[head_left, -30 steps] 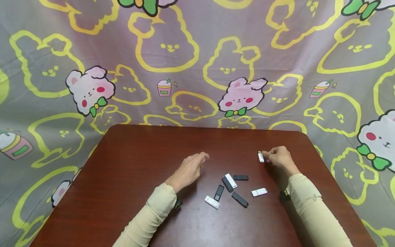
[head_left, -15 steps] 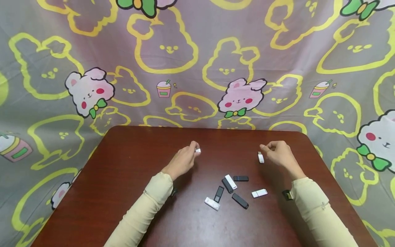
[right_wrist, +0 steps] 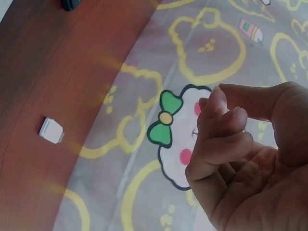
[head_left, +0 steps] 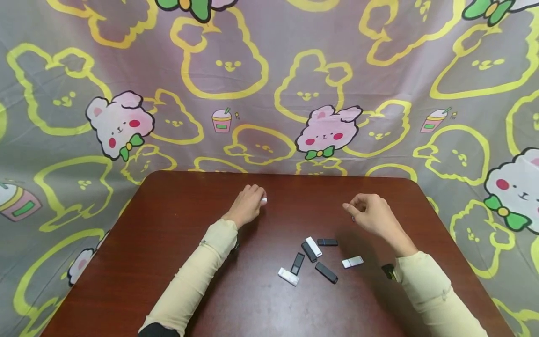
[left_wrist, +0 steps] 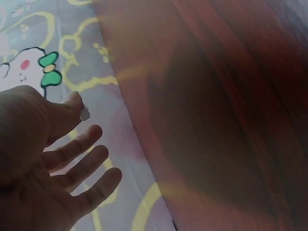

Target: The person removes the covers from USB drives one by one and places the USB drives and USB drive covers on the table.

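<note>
In the head view, centre, the left hand pinches a small white stick by thumb and forefinger, its other 3 fingers spread. Right of centre, the right hand has its fingers curled, thumb tip against forefinger, its grip holding nothing visible. A white USB stick lies on the worktop, left in the right wrist view. Lower centre, 7 sticks lie grouped; any lettering is too small to read.

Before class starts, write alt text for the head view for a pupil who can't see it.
A person's left hand holds a small white object over a brown table; the right hand hovers nearby. Seven dark or white USB sticks lie nearer the front.
</note>
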### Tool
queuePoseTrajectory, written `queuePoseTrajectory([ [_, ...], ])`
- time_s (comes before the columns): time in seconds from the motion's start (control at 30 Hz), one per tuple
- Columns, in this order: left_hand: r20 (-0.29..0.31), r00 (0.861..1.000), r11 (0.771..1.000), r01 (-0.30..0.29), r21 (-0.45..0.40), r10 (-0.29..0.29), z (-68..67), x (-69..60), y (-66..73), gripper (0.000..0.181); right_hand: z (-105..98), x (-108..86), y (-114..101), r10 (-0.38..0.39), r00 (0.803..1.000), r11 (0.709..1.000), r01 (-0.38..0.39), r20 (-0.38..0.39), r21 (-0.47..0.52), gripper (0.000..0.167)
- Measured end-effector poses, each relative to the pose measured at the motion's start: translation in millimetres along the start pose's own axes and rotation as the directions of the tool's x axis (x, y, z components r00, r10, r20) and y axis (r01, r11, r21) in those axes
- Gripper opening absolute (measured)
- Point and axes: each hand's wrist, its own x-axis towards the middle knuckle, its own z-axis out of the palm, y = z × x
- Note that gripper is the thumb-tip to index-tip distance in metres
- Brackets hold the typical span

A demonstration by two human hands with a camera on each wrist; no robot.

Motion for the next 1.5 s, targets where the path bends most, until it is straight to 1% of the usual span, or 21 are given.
queuePoseTrajectory([
  [0.17, 0.03, 0.999, 0.998, 0.037, 0.048, -0.038, 5.9, -0.4, -11.0, 0.01, 0.0, -8.3, -6.9, -0.01, 1.0, 1.0, 0.01, 0.0, -0.009, 0.018],
  [0.3, 0.048, 0.997, 0.997, 0.057, 0.046, -0.059, 7.1, 0.9, -16.4, 0.009, -1.6, -12.4, -9.4, -0.03, 0.999, 0.999, 0.029, -0.026, -0.026, 0.015],
  [0.37, 0.071, 0.995, 0.997, 0.072, 0.039, -0.074, 7.5, 1.4, -17.9, 0.009, -2.2, -13.9, -9.8, -0.034, 0.999, 0.999, 0.033, -0.032, -0.033, 0.014],
  [0.53, 0.152, 0.981, 0.992, 0.119, 0.034, -0.123, 11.4, 0.8, -21.0, 0.01, -2.0, -17.8, -9.6, -0.029, 0.999, 0.999, 0.028, -0.026, -0.043, 0.013],
  [0.67, 0.149, 0.981, 0.992, 0.12, 0.035, -0.123, 17.3, -0.3, -23.6, 0.01, -1.2, -19.9, -9.5, -0.029, 0.999, 0.999, 0.028, -0.032, -0.041, 0.013],
  [0.8, 0.159, 0.98, 0.992, 0.108, 0.061, -0.117, 22.1, -2.6, -25.3, 0.009, -1.2, -21.8, -10.3, -0.026, 0.999, 0.999, 0.026, -0.018, -0.036, 0.013],
  [0.93, 0.167, 0.978, 0.991, 0.115, 0.061, -0.124, 22.7, -2.9, -26.0, 0.009, -2.6, -22.2, -13.0, -0.029, 1.0, 0.999, 0.029, -0.009, -0.026, 0.013],
  [1.0, 0.162, 0.979, 0.992, 0.12, 0.044, -0.126, 21.4, -2.4, -26.3, 0.01, -3.3, -21.8, -14.6, -0.029, 1.0, 0.999, 0.029, -0.007, -0.025, 0.013],
  [1.07, 0.154, 0.98, 0.992, 0.126, 0.029, -0.129, 17.3, -2.3, -26.7, 0.015, -3.9, -20.3, -16.4, -0.031, 1.0, 0.999, 0.031, -0.002, -0.029, 0.013],
  [1.1, 0.145, 0.98, 0.991, 0.131, 0.024, -0.133, 15.0, -2.8, -26.8, 0.018, -4.0, -19.3, -17.0, -0.032, 0.999, 0.999, 0.032, 0.0, -0.031, 0.012],
  [1.17, 0.109, 0.984, 0.99, 0.139, 0.023, -0.141, 9.8, -6.3, -26.3, 0.024, -3.5, -16.9, -17.7, -0.036, 0.999, 0.999, 0.037, 0.01, -0.035, 0.012],
  [1.27, 0.033, 0.988, 0.989, 0.148, 0.03, -0.149, 2.2, -17.1, -21.5, 0.027, -1.1, -11.3, -16.6, -0.045, 0.999, 0.998, 0.046, 0.029, -0.034, 0.009],
  [1.33, -0.01, 0.99, 0.989, 0.142, 0.038, -0.142, -2.4, -26.9, -15.9, 0.027, 2.2, -7.0, -14.1, -0.051, 0.998, 0.998, 0.053, 0.049, -0.03, 0.009],
  [1.4, -0.034, 0.992, 0.992, 0.122, 0.041, -0.12, -7.2, -36.5, -9.2, 0.026, 6.3, -2.9, -10.5, -0.062, 0.995, 0.998, 0.064, 0.074, -0.024, 0.008],
  [1.5, -0.047, 0.995, 0.996, 0.085, 0.037, -0.083, -15.0, -48.4, -0.4, 0.02, 12.9, 2.4, -4.2, -0.084, 0.99, 0.996, 0.086, 0.11, -0.013, 0.006],
])
